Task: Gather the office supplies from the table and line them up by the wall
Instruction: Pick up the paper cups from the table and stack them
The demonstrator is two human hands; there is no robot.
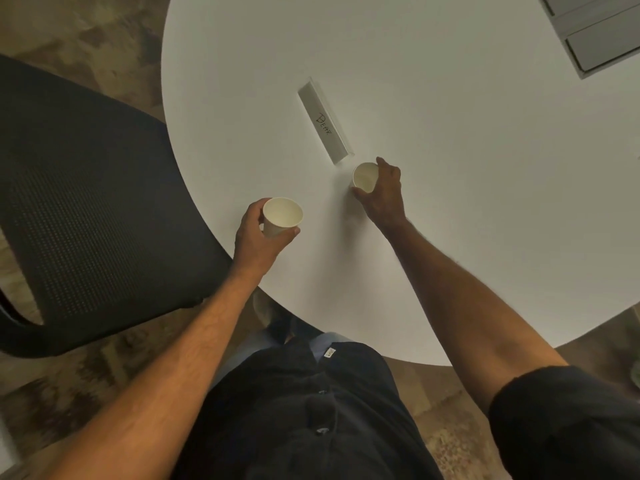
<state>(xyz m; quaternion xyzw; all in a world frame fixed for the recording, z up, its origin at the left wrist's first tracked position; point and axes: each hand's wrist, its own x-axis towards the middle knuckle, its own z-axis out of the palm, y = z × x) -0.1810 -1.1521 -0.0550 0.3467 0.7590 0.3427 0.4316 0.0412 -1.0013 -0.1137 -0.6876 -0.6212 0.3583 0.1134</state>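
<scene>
Two white paper cups are on the round white table. My left hand grips one paper cup near the table's left edge; it looks empty and tilts slightly toward me. My right hand wraps around the second paper cup near the table's middle. Just beyond that cup lies a clear acrylic name plate with handwritten lettering, set diagonally on the tabletop.
A black mesh office chair stands close to the table's left edge. A grey cabinet or wall panel shows at the top right. Patterned carpet surrounds the table.
</scene>
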